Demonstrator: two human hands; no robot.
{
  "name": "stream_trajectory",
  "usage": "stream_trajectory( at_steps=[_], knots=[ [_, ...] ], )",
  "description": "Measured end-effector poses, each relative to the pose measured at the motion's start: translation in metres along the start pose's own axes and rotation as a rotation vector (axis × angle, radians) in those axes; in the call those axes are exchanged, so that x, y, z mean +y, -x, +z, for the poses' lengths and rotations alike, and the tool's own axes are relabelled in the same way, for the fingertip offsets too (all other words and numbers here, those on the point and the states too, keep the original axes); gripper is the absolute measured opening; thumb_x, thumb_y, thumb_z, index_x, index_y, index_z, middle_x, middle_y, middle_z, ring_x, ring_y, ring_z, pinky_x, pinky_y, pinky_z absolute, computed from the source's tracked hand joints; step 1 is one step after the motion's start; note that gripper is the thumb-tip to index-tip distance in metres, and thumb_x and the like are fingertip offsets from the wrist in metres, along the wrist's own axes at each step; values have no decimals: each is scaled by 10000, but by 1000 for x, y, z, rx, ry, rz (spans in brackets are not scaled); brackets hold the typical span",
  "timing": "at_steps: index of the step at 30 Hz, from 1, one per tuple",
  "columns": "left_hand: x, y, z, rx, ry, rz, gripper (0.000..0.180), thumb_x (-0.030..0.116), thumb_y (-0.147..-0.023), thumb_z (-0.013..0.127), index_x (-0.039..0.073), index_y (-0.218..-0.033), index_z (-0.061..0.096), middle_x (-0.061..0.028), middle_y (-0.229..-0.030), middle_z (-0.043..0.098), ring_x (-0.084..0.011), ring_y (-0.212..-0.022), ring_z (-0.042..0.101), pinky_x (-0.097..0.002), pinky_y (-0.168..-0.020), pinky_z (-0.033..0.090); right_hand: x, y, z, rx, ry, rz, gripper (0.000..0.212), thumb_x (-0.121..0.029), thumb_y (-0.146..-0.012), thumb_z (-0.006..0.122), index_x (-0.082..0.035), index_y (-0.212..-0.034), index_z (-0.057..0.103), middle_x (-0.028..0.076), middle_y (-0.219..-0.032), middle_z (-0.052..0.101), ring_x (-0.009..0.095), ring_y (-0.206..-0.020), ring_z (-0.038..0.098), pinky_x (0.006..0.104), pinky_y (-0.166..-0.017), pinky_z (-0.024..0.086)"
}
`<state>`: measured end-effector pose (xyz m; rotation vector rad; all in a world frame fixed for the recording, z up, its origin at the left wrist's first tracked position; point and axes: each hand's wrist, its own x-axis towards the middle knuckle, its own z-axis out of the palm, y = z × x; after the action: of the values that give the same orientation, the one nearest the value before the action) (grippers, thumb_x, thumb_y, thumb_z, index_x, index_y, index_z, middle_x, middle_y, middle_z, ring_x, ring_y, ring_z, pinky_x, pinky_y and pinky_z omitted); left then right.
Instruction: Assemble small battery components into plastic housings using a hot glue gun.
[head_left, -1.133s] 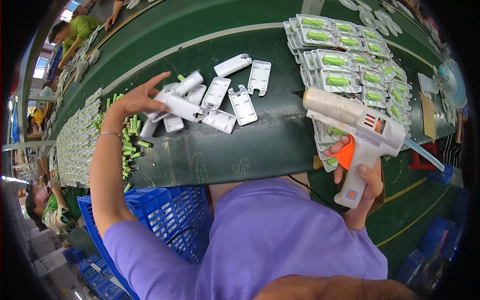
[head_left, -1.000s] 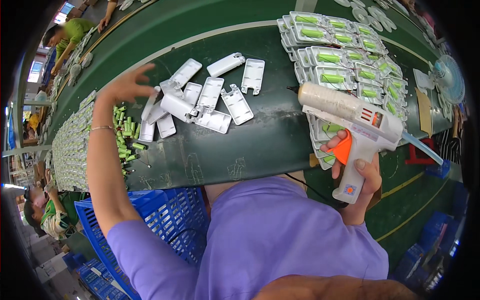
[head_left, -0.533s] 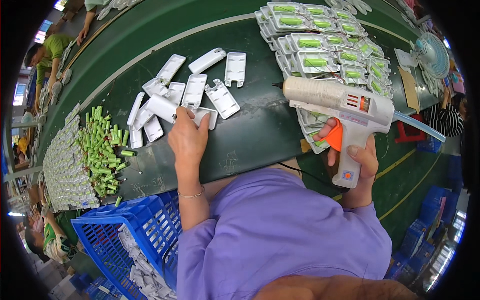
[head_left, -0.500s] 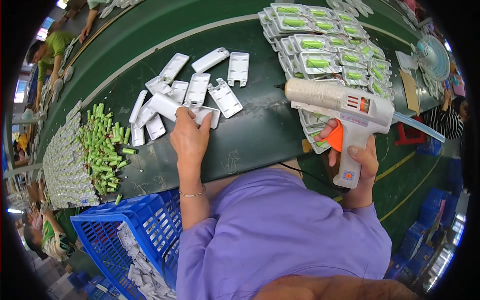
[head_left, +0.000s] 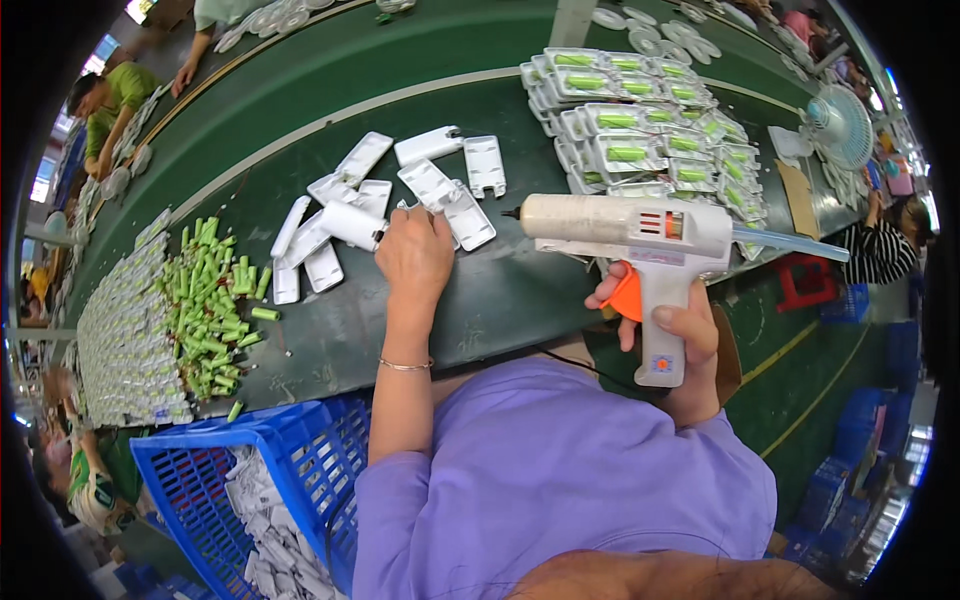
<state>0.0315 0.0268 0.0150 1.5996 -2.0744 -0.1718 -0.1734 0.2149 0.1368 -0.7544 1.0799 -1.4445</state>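
My left hand (head_left: 415, 258) is closed, fingertips pinching the near end of a white plastic case (head_left: 426, 184) among several loose ones on the dark green bench. Its fingers partly hide the cases beneath. Just left of the hand lies another white case (head_left: 352, 224); a case with its hollow side up (head_left: 484, 163) rests beyond it. My right hand (head_left: 690, 335) is wrapped round the handle of a white glue gun (head_left: 683, 240), its fingers by the orange trigger (head_left: 622, 292). The gun's nozzle points left, and a translucent glue stick (head_left: 792, 243) protrudes from its back.
Green battery cells (head_left: 212, 300) are heaped at the left, beside rows of white parts (head_left: 125, 325). Stacked cases with green cells (head_left: 635, 120) stand at the far right. A blue crate (head_left: 285, 425) holds white pieces near me. A fan (head_left: 840, 127) and co-workers are farther off.
My left hand has moved right within the loose cases, and the case at its fingers has turned. The glue gun has shifted left and lower, towards the left hand. The view has shifted slightly.
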Motion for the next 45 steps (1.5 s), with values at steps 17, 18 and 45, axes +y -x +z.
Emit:
stream_trajectory(
  at_steps=[17, 18, 45],
  knots=[
    [17, 14, -20, -310, 331, 557, 130, 82, -725, 713, 69, -847, 667, -70, -836, 586, -284, -832, 517, -391, -752, 407, -7, 1, -13, 167, -37, -81, 692, -252, -700, 598, 120, -1264, 449, 200, -998, 631, 314, -976, 650, 272, -575, 552],
    [20, 14, -20, -315, 333, 561, 130, 82, -725, 713, 69, -847, 667, -70, -836, 586, -284, -832, 517, -391, -752, 407, -7, 2, -13, 173, -38, -82, 692, -252, -700, 598, 120, -1264, 449, 200, -998, 631, 314, -976, 650, 272, -575, 552],
    [18, -22, -8, -235, 200, 608, 137, 75, -794, 669, 94, -916, 728, -53, -857, 644, -253, -919, 566, -391, -845, 386, -12, -2, -12, 135, -71, -18, 707, -222, -711, 606, 86, -1318, 413, 186, -1130, 580, 303, -1006, 645, 280, -578, 545]
  ],
)
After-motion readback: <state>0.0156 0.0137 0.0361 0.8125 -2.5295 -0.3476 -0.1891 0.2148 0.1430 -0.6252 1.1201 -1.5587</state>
